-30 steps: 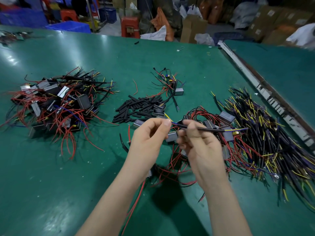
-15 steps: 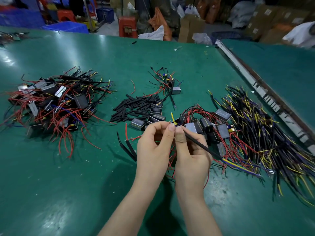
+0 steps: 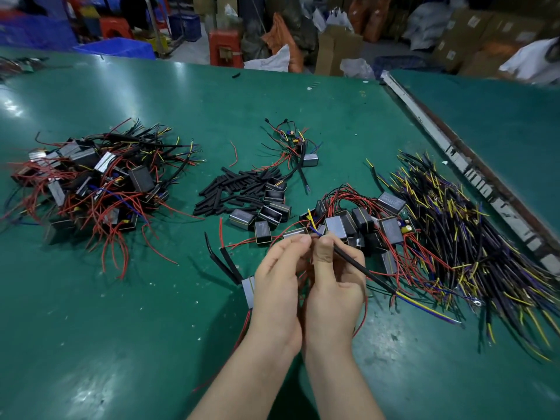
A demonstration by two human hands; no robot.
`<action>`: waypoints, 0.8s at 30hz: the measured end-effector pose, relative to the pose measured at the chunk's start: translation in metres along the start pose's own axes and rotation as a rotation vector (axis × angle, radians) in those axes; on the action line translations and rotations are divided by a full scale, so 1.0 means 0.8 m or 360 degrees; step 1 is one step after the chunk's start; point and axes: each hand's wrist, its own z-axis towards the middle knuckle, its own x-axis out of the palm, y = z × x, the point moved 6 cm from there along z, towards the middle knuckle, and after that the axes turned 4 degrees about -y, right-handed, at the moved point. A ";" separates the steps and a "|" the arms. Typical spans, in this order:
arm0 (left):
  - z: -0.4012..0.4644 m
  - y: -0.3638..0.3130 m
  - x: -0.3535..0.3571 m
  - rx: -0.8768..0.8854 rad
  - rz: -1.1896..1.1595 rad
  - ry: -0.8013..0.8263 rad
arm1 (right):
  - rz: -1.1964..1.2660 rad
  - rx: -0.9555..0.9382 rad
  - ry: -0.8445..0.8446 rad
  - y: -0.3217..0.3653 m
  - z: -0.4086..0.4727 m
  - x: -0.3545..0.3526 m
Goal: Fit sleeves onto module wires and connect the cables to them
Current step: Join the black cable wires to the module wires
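Mid-task, our left hand [image 3: 277, 277] and right hand [image 3: 333, 280] pinch one black cable [image 3: 363, 269] to module wires, finished pile [image 3: 91, 183] beside many loose sleeves [image 3: 233, 189] and unjoined cables [image 3: 472, 237].

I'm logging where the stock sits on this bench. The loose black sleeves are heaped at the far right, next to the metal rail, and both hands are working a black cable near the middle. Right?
Not quite. The head view shows the loose black sleeves heaped mid-table, between the two module piles; the heap beside the metal rail is the black and yellow cables. The left hand and right hand do work a black cable near the middle.
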 end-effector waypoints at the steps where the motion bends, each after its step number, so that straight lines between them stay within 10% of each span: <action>1: 0.000 -0.001 -0.001 0.0016 0.0018 -0.0015 | 0.0001 0.0007 0.0012 -0.001 0.000 -0.001; 16: 0.010 -0.031 -0.017 0.0526 0.0649 -0.0083 | 0.0007 0.0137 0.0010 -0.012 0.003 -0.005; 24: 0.003 0.013 -0.028 -0.0531 -0.0152 -0.0333 | 0.0137 0.0228 -0.0017 -0.008 0.005 -0.002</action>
